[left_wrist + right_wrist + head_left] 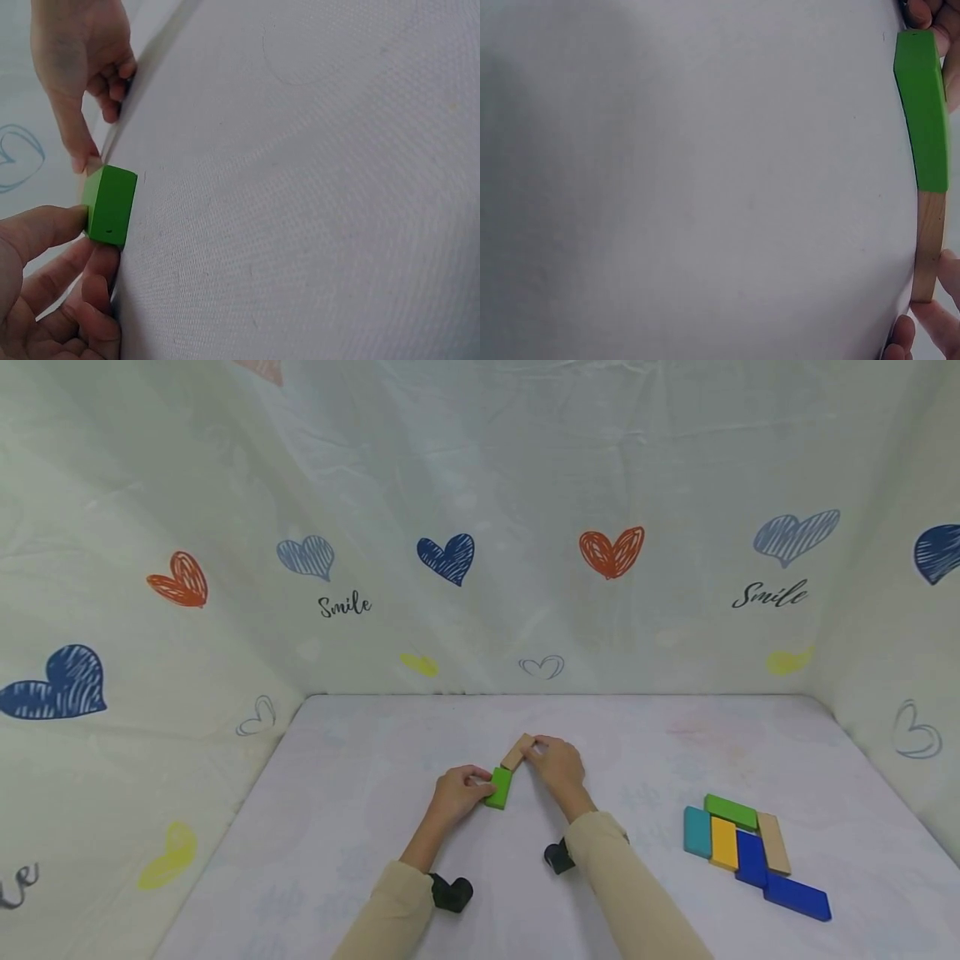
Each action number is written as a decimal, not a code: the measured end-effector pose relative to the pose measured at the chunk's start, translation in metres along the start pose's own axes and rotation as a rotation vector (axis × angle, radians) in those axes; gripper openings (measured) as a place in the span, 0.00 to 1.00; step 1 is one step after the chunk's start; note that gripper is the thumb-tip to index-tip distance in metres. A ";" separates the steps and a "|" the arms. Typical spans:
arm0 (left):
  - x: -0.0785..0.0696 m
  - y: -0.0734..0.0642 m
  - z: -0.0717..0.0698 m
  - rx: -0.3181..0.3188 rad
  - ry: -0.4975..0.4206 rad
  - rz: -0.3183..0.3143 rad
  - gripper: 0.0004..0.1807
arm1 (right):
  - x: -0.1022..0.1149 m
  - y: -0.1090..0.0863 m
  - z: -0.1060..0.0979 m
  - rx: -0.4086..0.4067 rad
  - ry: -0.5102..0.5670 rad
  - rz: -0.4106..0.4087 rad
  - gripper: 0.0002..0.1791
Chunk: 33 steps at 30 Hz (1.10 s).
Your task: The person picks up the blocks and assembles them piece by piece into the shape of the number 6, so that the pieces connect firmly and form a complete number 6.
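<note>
Near the middle of the table, my left hand (455, 793) pinches a green wooden block (499, 789) between thumb and fingers. Just beyond it, a plain wooden block (516, 752) lies at an angle, and my right hand (558, 766) pinches its far end. The two blocks meet end to end, bending slightly to the right, as the right wrist view shows with the green block (924, 112) against the plain block (930, 232). From the left wrist, the green block (111, 204) mostly hides the plain one.
At the right of the table (337, 827) lies a group of flat blocks: a green block (731, 812), a teal block (697, 832), a yellow block (723, 843), a plain block (774, 843) and two blue blocks (797, 897). A white curtain (480, 468) with printed hearts hangs behind.
</note>
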<state>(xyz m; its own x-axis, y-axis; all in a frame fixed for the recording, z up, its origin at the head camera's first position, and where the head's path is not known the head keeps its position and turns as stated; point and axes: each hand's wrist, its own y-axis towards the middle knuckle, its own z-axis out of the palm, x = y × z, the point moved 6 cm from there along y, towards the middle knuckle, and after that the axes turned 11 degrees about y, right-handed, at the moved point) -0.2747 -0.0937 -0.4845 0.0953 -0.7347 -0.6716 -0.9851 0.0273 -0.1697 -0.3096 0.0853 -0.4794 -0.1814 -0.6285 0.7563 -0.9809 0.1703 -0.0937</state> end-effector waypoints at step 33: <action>-0.005 0.000 -0.003 0.051 0.024 0.016 0.12 | -0.017 -0.079 -0.076 0.005 0.351 -0.183 0.25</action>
<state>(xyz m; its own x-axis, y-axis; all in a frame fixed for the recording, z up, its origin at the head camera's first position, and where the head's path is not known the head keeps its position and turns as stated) -0.2760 -0.0918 -0.4795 0.0752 -0.7497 -0.6575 -0.9778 0.0739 -0.1961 -0.2238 0.1405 -0.4355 0.0305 -0.3507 0.9360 -0.9953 0.0757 0.0608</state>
